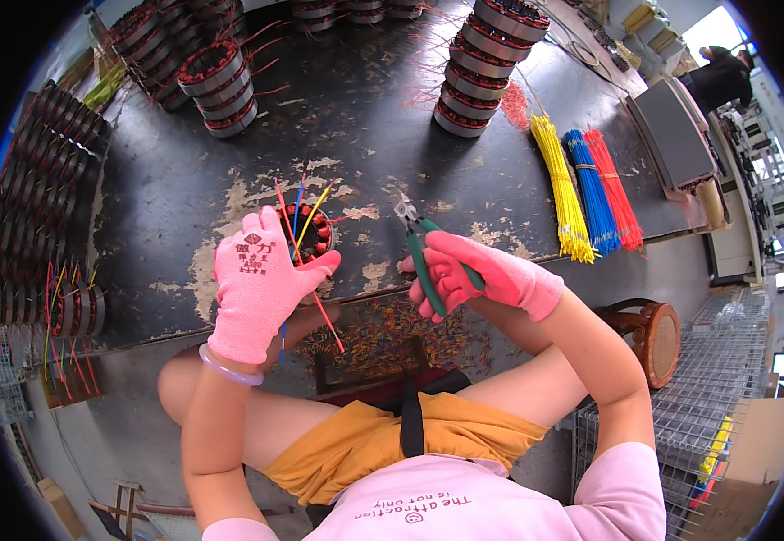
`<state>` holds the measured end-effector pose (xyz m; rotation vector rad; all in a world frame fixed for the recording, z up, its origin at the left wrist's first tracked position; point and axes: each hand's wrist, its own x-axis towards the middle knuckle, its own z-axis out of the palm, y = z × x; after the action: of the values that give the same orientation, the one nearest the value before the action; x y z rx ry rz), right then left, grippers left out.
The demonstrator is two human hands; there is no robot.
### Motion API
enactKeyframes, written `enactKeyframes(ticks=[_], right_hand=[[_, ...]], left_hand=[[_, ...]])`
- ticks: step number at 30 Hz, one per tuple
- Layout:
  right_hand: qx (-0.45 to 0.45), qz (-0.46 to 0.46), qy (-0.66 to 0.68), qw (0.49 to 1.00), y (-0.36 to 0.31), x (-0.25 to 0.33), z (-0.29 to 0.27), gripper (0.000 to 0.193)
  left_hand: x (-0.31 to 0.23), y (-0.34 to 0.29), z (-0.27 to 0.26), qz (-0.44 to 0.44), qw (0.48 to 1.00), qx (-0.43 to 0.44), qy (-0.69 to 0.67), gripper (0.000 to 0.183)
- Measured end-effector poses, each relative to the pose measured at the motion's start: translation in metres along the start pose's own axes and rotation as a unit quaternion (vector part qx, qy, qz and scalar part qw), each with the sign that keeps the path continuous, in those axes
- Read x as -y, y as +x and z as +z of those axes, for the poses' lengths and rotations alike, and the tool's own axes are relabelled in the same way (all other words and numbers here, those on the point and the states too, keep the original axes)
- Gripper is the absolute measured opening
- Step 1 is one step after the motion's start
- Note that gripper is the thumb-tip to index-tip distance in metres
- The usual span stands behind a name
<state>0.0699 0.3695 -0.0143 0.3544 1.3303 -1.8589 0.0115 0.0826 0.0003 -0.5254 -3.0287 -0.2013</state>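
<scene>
A pink-gloved left hand (261, 275) clasps a wound ring (323, 236) on the scuffed worktable's (365, 167) near side; the right hand (497, 269) grips green-handled cutters (420, 263), ring stacks (482, 68) standing far, wire bundles (592, 194) right.

Left hand (261, 270) at a wound ring (323, 236), grip mostly hidden, right hand (475, 275) around green-handled pliers (418, 257), wire bundles (592, 194) further right

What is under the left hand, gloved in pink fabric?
The right part of a round, red-wound metal ring shows, with thin red, blue and yellow wires; the left hand hides the ring's left part.
</scene>
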Motion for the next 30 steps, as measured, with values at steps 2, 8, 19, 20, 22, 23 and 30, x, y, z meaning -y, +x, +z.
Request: enactKeyframes(ticks=[2, 8, 19, 20, 22, 23, 30], right_hand=[[0.015, 0.015, -0.018, 1.000, -0.006, -0.003, 0.002, 0.072], [0.006, 0.008, -0.084, 0.996, -0.001, 0.003, 0.015, 0.072], [-0.055, -0.010, -0.146, 0.988, 0.018, 0.005, 0.021, 0.065], [-0.064, -0.010, -0.148, 0.987, 0.018, 0.004, 0.023, 0.061], [-0.063, -0.019, -0.158, 0.985, 0.019, 0.001, 0.023, 0.060], [-0.054, -0.027, -0.167, 0.984, 0.020, 0.000, 0.020, 0.063], [-0.104, -0.021, -0.186, 0.977, -0.016, 0.021, 0.019, 0.070]], left_hand=[[-0.004, 0.000, 0.000, -0.033, 0.999, 0.016, 0.023, 0.081], [-0.001, 0.001, 0.001, -0.016, 1.000, 0.006, 0.016, 0.081], [0.005, 0.002, 0.000, 0.014, 1.000, -0.007, 0.007, 0.080], [0.005, 0.002, 0.001, 0.013, 1.000, -0.008, 0.007, 0.081], [0.004, 0.001, 0.002, 0.008, 1.000, -0.007, 0.008, 0.081], [0.002, 0.001, 0.002, 0.004, 1.000, -0.005, 0.008, 0.081], [0.034, -0.007, -0.006, 0.023, 0.999, 0.006, -0.026, 0.086]])
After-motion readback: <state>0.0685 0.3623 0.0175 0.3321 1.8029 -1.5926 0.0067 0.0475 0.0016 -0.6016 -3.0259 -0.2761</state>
